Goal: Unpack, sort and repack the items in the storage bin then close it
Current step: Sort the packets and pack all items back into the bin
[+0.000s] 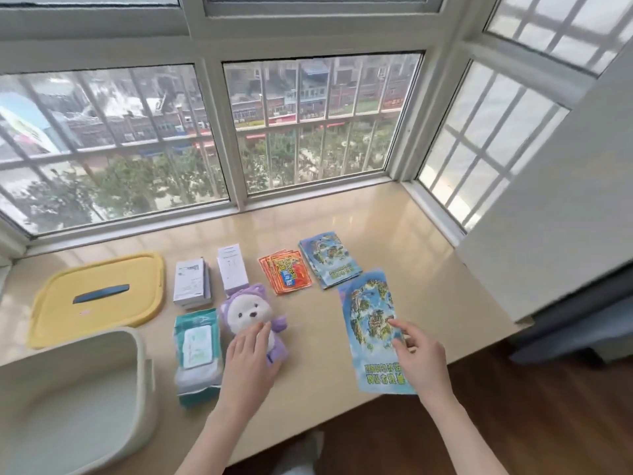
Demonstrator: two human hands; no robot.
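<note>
One storage bin (pixel 140 358): lower left of the frame, pale, open and seemingly empty.
Lid (pixel 61 310): yellow with a dark handle, flat on the sill (pixel 394 217) just above the bin.
Step in hand: unpacking looks done; things lie in groups, so this reads as the end of sorting.
Left hand (pixel 246 358): at centre, fingers laid fairly straight over the purple plush toy (pixel 246 313), resting on it and not clasping it.
Right hand (pixel 421 358): right of centre, index finger stretched onto a single blue map leaflet (pixel 371 323), the others loosely bent; no clear grip.
Next move: probably putting that leaflet on the stack of matching leaflets (pixel 329 260) above it, then repacking with flat things low and the toy on top.
Other groups: orange packets (pixel 286 275), a white box (pixel 233 269), white slips (pixel 191 282) and a wipes pack (pixel 197 351).
Writing: large Chinese characters on the leaflet, upside down; print on the packets and slips is too blurred to read; no legible brand.
</note>
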